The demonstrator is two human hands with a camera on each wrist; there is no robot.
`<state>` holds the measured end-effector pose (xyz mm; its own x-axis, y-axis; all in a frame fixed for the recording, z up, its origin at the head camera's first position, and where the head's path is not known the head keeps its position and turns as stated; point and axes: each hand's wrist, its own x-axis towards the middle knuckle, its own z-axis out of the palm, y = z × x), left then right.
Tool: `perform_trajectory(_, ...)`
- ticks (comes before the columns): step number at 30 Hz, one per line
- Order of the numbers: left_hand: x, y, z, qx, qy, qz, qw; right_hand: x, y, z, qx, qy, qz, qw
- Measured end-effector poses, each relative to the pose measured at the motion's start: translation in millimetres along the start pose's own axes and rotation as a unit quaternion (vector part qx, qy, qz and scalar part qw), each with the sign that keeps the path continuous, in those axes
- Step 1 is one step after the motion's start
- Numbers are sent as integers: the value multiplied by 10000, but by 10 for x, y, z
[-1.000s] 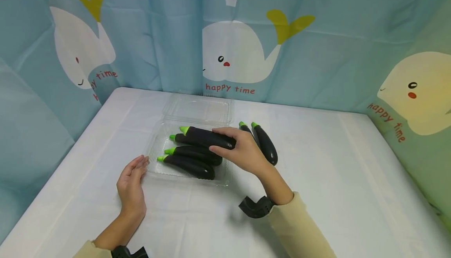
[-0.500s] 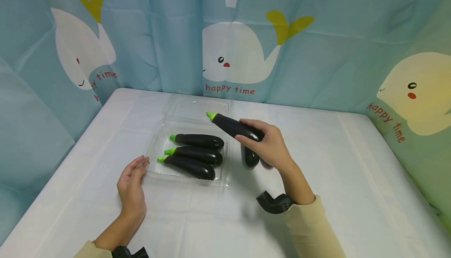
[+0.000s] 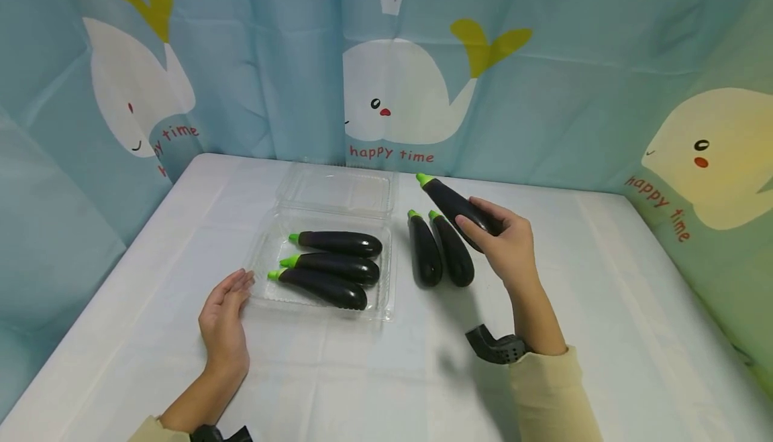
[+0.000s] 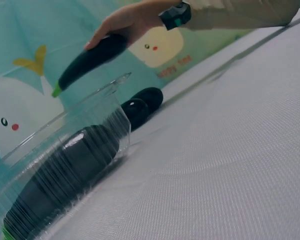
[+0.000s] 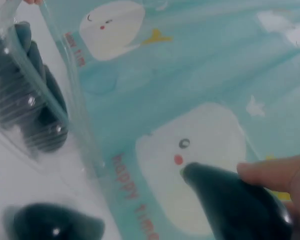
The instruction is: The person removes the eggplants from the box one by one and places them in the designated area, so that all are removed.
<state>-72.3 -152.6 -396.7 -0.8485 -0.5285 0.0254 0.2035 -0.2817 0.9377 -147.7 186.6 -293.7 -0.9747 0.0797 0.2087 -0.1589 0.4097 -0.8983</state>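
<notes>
My right hand [image 3: 504, 237] grips an eggplant [image 3: 455, 206] by its thick end, held up above the table with its green stem pointing away to the left. Just left of it, two more eggplants [image 3: 425, 251] lie side by side on the cloth. Three eggplants [image 3: 340, 244] rest in a clear plastic box [image 3: 386, 294] whose lid [image 3: 338, 190] is folded back. At the box's left side, my left hand [image 3: 223, 328] stands on edge, its extended fingers touching the rim. In the left wrist view the lifted eggplant [image 4: 92, 60] hangs beyond the box wall.
A white cloth [image 3: 362, 381] covers the table. Blue curtains [image 3: 290, 60] with whale prints hang close behind its back edge and along both sides. Each wrist carries a black band [image 3: 498, 348].
My right hand has carried the eggplant from above the box to the right, past the two on the table. My left hand stays at the box's edge.
</notes>
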Motion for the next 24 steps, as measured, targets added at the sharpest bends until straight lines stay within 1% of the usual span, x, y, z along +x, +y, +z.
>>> perform_trajectory(3, 3, -8, -1, -18, -10, 25, 10000, -2, 45, -41, 11, 215, 76, 9997)
perform_trajectory(9, 2, -12, 3, -2, -18, 19, 10000, -9, 103, -99, -142, 295, 181, 9993)
perform_trajectory(17, 16, -11, 6, -63, 10, 12, 10000, -19, 171, -129, -385, 424, 711, 9958)
perform_trajectory(24, 10, -2, 1, 40, -22, -58, 10000, -5, 239, -129, -485, 527, 933, 9931)
